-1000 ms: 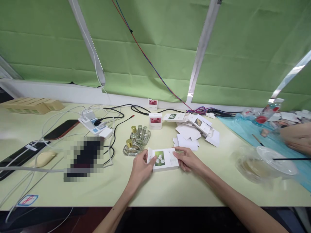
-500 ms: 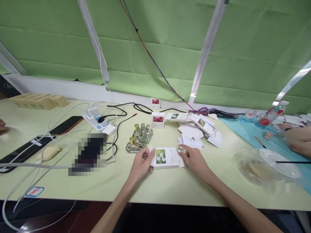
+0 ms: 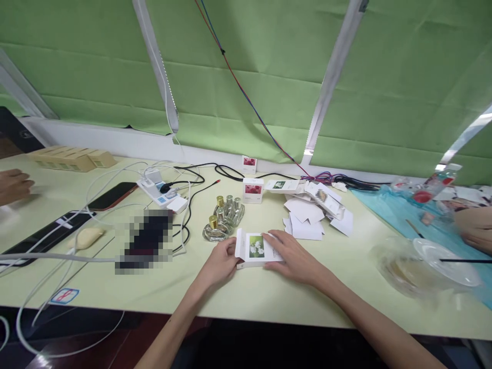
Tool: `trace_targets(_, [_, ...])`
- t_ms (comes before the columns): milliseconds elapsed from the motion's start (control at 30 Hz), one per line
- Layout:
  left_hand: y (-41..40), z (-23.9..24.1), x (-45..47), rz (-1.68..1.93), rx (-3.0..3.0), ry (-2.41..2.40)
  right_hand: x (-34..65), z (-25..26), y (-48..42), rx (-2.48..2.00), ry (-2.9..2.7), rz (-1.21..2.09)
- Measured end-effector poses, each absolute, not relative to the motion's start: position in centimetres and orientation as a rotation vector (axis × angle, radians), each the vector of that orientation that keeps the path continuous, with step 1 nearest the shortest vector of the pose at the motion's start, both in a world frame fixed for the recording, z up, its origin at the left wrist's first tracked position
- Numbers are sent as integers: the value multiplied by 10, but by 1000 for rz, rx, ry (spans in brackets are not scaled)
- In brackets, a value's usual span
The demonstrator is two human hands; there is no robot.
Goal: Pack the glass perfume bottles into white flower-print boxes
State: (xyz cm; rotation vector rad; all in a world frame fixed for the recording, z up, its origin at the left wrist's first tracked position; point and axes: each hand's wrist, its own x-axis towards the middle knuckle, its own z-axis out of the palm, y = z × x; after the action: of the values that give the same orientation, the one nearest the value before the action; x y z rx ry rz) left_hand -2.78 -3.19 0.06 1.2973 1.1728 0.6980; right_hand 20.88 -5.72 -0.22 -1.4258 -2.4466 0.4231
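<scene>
A small white carton (image 3: 257,248) with a picture of white flowers lies in front of me near the table's front edge. Its left end flap stands up. My left hand (image 3: 220,260) is curled at that end, thumb and fingers against the flap. Across the right end lies my right hand (image 3: 292,257), fingers on top and thumb along the near side, gripping it. Just behind are several glass bottles (image 3: 216,233) with gold and silver caps. Beyond them stands a carton with a pink-red picture (image 3: 252,191). To its right, flat white cartons (image 3: 303,210) lie in a loose pile.
White cables, a phone (image 3: 113,196), a power strip (image 3: 156,192) and yellow boxes (image 3: 63,158) occupy the left side. Another person's hand (image 3: 15,187) is at the far left. On the right are a plastic bowl with a white lid (image 3: 442,261) and a blue sheet (image 3: 378,202).
My right hand has moved left from the carton's right end flap onto its body. The left end flap now stands up. Another person's hand has come further into view at left.
</scene>
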Motion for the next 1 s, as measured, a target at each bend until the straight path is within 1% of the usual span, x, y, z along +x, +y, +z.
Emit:
trace_targets(233, [-28,2,-37,582,1424,1063,211,4,-53,-1435,-2435,526])
trace_targets(633, [-23,-7,-26,749,1434,1131,202,12,-47,-1439,-2424,600])
trace_targets(833, [-16,-7,-25,680,1403,1259,202,8,-47,-1424,-2362,664])
trace_targets(900, [-15,-9,-25,669,1473,1343,203,9,-48,-1426,-2356,687])
trace_targets(1000, [-16,-12,-23,748,1677,1431,203,11,-48,-1415,-2362,688])
